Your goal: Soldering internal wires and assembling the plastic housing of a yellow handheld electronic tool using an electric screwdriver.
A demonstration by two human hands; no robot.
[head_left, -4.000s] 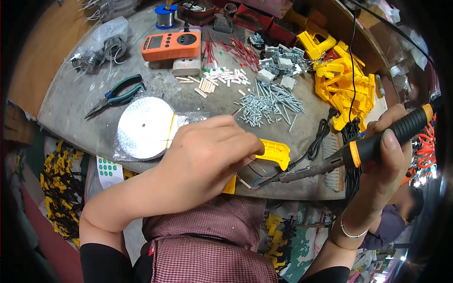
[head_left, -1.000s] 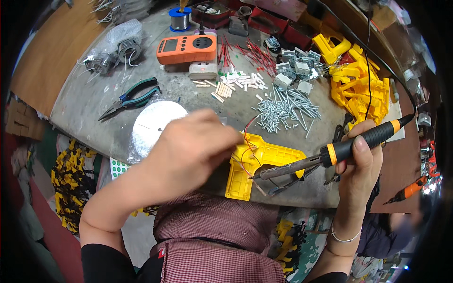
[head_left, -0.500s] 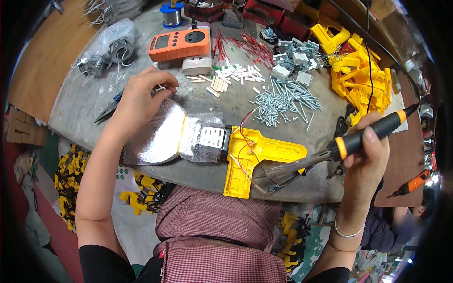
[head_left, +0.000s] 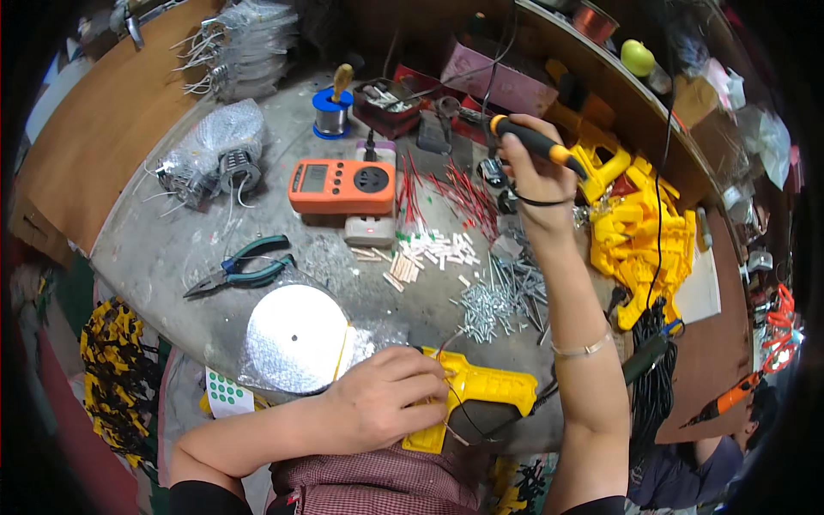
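My left hand [head_left: 384, 405] lies on the left end of a yellow plastic housing [head_left: 493, 390] at the near edge of the bench, fingers curled over it by thin red and black wires. My right hand [head_left: 536, 178] is stretched to the far side of the bench and grips a soldering iron [head_left: 534, 142] by its black and orange handle. The iron's tip is hidden behind the hand. Red wire pieces [head_left: 463, 193] lie just left of that hand.
An orange meter [head_left: 342, 184], teal-handled pliers [head_left: 240, 270], a silver disc [head_left: 292, 339], a heap of screws [head_left: 498, 300], small white pieces [head_left: 429, 249], a blue solder spool [head_left: 330, 113] and bagged parts [head_left: 215, 159] cover the bench. Yellow housings [head_left: 639, 232] pile up at the right.
My left hand has come back from the pliers' side onto the yellow housing. My right hand has carried the soldering iron from the near edge to the far side of the bench.
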